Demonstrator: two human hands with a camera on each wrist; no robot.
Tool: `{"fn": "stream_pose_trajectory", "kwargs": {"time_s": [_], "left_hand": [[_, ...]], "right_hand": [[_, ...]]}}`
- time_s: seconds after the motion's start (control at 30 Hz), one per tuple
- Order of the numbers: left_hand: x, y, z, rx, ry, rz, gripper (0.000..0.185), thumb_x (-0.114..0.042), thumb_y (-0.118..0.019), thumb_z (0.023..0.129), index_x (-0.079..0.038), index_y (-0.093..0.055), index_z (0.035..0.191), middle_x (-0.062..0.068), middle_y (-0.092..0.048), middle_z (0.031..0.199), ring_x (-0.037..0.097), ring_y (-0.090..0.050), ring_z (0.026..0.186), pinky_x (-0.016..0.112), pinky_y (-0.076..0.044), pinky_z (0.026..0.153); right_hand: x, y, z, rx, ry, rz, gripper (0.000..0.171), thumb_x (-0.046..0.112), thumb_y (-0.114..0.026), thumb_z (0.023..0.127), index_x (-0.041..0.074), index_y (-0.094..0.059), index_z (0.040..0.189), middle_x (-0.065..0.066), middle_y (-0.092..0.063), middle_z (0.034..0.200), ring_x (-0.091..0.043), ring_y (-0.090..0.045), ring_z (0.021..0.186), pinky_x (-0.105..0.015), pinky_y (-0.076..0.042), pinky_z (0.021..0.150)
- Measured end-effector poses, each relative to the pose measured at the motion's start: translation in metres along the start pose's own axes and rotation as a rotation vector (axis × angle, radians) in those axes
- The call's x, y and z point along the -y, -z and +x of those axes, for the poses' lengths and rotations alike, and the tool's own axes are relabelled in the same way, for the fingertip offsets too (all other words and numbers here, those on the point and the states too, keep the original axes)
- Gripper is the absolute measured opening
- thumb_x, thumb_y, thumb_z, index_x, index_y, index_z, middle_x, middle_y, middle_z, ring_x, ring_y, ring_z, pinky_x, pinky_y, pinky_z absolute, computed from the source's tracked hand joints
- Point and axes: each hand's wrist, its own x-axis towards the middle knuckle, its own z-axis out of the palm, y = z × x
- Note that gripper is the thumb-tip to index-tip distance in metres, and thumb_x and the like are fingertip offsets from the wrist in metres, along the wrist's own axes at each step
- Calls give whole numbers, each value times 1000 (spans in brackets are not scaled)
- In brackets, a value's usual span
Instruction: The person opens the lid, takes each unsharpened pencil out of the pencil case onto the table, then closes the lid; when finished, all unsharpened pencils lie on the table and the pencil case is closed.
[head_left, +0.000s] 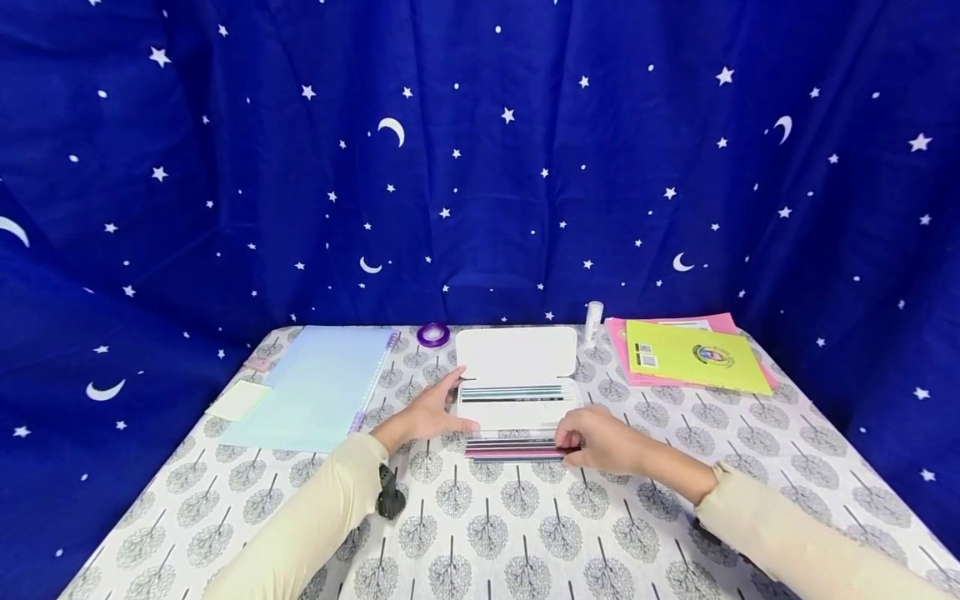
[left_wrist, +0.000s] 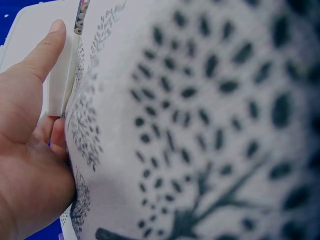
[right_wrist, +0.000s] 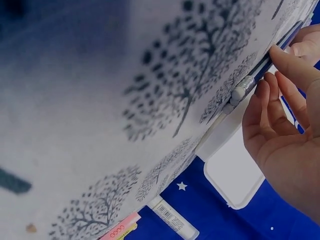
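A white pencil case (head_left: 516, 357) lies open at the table's middle, lid flat behind and several pens in its tray (head_left: 517, 410). My left hand (head_left: 429, 414) holds the tray's left end, thumb on the far edge and fingers along the near edge. In the left wrist view the left hand (left_wrist: 25, 125) has its thumb against the case (left_wrist: 60, 85). A row of pens (head_left: 513, 450) lies on the cloth in front of the case. My right hand (head_left: 600, 439) grips their right ends. The right wrist view shows the right hand (right_wrist: 285, 130) curled round those pens (right_wrist: 255, 80).
A pale blue binder (head_left: 315, 387) with a yellow note (head_left: 238, 400) lies at left, a purple tape roll (head_left: 433, 335) behind. A glue stick (head_left: 593, 321) and a yellow booklet (head_left: 690, 357) on pink sheets sit at back right. Blue starry cloth surrounds the table.
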Motion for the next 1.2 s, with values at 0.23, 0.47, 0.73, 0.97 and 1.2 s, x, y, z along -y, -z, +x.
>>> {"fn": "stream_pose_trajectory", "kwargs": {"time_s": [0.23, 0.47, 0.73, 0.97, 1.2], "left_hand": [[0, 1, 0, -3, 1, 6, 113, -46, -84, 74, -24, -14, 160, 9, -36, 157, 34, -46, 133, 55, -35, 112], [3, 1, 1, 2, 6, 12, 113, -46, -84, 75, -24, -13, 160, 9, -35, 158, 34, -46, 134, 55, -35, 112], [4, 1, 0, 3, 12, 8, 113, -46, -83, 75, -26, -13, 160, 8, -35, 158, 33, -45, 134, 55, -35, 112], [2, 0, -1, 3, 8, 18, 112, -47, -83, 75, -26, -13, 160, 8, -34, 158, 34, -45, 135, 55, -34, 113], [2, 0, 0, 6, 8, 14, 112, -46, -83, 75, -26, -13, 160, 8, -34, 158, 34, -46, 134, 54, -35, 113]], "right_hand": [[-2, 9, 5, -21, 3, 42, 15, 11, -83, 79, 10, -71, 88, 8, -67, 81, -7, -61, 76, -32, -54, 76], [-7, 15, 18, -53, -39, 50, 8, 6, -76, 84, 10, -71, 89, 9, -68, 83, -5, -63, 76, -41, -55, 81], [-13, 19, 38, -91, -67, 20, 12, 8, -76, 83, 5, -72, 94, -2, -72, 91, -17, -66, 85, -46, -55, 83], [-24, 15, 52, -83, -136, -4, 11, 9, -74, 85, 8, -73, 96, -2, -73, 94, -24, -67, 93, -50, -52, 91], [-32, 13, 63, -73, -140, -33, 8, 10, -73, 85, 6, -72, 92, -2, -74, 89, -20, -69, 86, -47, -52, 89]]}}
